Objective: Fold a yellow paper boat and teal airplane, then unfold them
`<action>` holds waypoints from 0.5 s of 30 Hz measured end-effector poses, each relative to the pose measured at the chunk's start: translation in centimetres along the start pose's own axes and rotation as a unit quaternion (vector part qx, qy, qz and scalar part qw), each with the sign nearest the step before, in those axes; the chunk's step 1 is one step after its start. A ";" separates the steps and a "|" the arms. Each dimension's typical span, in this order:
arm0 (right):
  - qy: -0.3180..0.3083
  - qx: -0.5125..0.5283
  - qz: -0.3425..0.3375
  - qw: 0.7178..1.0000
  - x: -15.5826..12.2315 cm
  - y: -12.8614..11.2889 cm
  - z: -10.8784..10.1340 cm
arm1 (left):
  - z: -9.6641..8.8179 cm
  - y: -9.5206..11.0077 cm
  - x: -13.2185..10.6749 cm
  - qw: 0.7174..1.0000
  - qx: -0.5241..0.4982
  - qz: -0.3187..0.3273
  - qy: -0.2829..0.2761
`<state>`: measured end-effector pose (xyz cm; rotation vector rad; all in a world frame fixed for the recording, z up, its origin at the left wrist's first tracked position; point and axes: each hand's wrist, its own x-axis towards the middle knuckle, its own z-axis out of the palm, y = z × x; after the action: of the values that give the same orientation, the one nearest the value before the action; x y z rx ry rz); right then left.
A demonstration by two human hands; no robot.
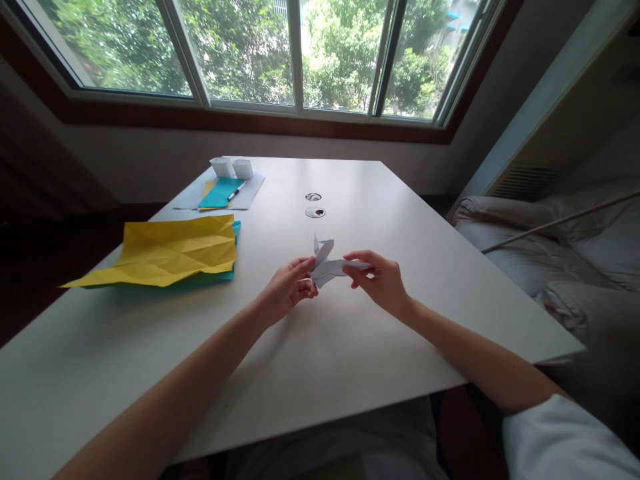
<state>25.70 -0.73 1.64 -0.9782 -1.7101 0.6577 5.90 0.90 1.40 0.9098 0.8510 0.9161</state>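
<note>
Both of my hands hold a small white folded-paper figure above the middle of the white table. My left hand pinches its left side between thumb and fingers, near a part that sticks up in narrow points. On the other side, my right hand grips a flat flap that stretches to the right. The fingertips hide parts of the folds, and I cannot tell what shape the figure makes.
A creased yellow sheet lies over a teal sheet on the left. Farther back are a teal paper, a pen and two white paper boxes. Two round items lie beyond my hands. Bedding is at right.
</note>
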 end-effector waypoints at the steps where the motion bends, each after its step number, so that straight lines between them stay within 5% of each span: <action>1: 0.012 0.002 0.009 1.000 0.1 0.1 0.0 | 0.1 -0.1 0.0 1.000 0.001 0.003 -0.003; 15: 0.023 0.114 0.062 0.991 0.6 0.9 0.5 | 0.1 0.5 -0.5 1.000 -0.002 0.015 0.007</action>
<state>25.36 0.25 1.03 -0.9341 -1.5055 0.8843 5.70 0.60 1.98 0.9151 0.8495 0.9505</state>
